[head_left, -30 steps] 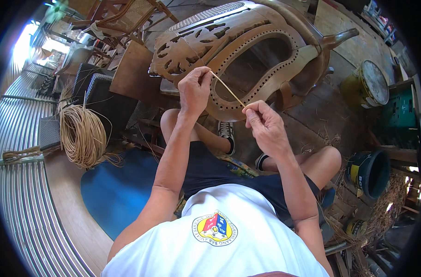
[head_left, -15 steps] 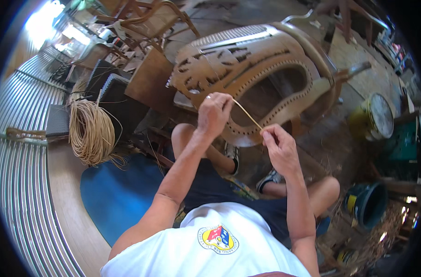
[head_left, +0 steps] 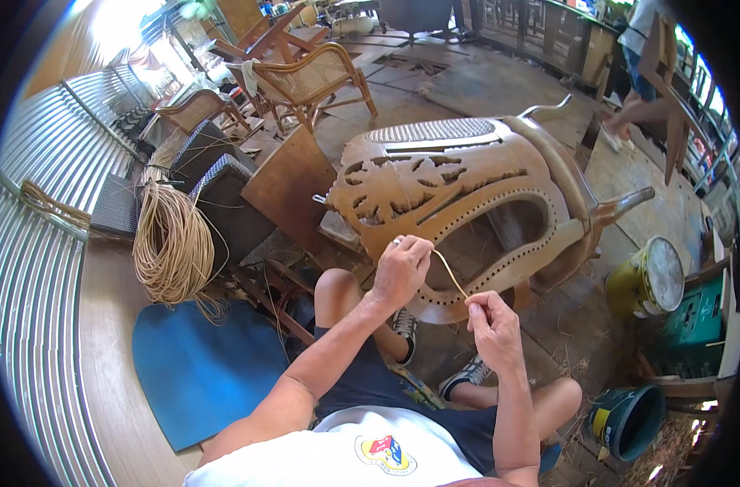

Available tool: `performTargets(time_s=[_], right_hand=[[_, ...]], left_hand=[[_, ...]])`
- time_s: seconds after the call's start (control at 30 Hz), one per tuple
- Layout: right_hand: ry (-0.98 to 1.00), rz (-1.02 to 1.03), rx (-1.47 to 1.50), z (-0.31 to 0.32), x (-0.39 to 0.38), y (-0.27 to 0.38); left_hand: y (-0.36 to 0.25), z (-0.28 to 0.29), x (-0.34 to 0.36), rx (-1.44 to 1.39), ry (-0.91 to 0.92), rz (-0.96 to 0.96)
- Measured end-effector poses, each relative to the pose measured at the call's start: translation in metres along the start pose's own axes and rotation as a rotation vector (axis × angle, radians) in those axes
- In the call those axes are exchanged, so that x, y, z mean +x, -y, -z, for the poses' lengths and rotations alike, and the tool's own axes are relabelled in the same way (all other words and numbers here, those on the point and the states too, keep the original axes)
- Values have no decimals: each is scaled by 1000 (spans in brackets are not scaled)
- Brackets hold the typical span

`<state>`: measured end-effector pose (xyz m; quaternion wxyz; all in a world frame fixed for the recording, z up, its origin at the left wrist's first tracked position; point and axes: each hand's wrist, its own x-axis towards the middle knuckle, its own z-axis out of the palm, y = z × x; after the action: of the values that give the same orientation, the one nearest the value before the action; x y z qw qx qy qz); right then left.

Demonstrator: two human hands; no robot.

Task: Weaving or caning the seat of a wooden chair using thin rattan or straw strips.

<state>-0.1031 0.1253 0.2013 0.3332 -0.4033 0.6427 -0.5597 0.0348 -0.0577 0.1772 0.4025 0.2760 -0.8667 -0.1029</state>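
Observation:
A thin, pale rattan strand (head_left: 450, 274) is stretched between my two hands, bowing slightly upward. My left hand (head_left: 403, 266), with a ring on one finger, pinches its upper end. The lower end sits between the thumb and fingers of my right hand (head_left: 495, 326). Just beyond them lies a carved brown wooden chair frame (head_left: 475, 180), tipped over, with a row of small holes round an oval opening. Woven cane (head_left: 435, 130) covers a panel on its far side. Both hands are in front of the frame's near edge; whether the strand touches it I cannot tell.
To the left hangs a big coil of rattan (head_left: 174, 243) beside dark woven panels (head_left: 204, 174) and a brown board (head_left: 290, 183). A blue board (head_left: 208, 365) lies below. At right stand a yellow bucket (head_left: 630, 284) and a dark bucket (head_left: 625, 422). Another person (head_left: 636, 69) is at far right.
My view has tilted up, so hands and chair frame appear lower. The strand is still held at both ends and now curves more. Another person has come into sight at the far right.

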Motion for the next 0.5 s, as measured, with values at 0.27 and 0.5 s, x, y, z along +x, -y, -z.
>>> performTargets(time_s=[0.27, 0.5], right_hand=[[49, -36, -41, 6, 1, 3], [-33, -10, -4, -5, 11, 17]], left_hand=[[0, 4, -1, 4, -3, -30], [1, 2, -1, 54, -2, 29]])
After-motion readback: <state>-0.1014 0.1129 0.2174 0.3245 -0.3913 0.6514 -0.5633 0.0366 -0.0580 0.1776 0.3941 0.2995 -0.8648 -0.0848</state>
